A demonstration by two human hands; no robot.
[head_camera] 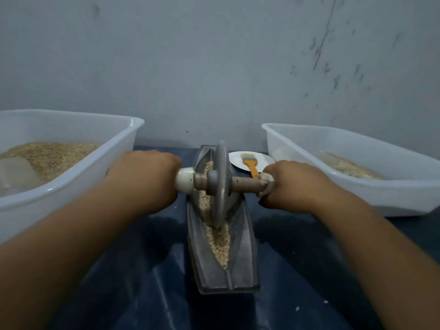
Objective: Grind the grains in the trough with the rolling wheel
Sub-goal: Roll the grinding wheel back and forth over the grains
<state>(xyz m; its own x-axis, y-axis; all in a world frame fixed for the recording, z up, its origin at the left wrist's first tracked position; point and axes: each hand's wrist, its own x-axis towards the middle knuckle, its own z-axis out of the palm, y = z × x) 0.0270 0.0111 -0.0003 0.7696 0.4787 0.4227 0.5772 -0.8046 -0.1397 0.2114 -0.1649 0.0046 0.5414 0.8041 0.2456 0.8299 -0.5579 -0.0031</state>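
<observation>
Where grains point(217, 239) lie — grey wheel point(220, 184) upright.

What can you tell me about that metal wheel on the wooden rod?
The grey metal disc wheel stands upright on its thin edge in the long boat-shaped metal trough, its rim pressing into tan crushed grains. A wooden axle runs through its hub; the left hand and right hand grip each end.

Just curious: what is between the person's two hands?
In the head view, the rolling wheel on its wooden axle stands between left hand and right hand.
</observation>
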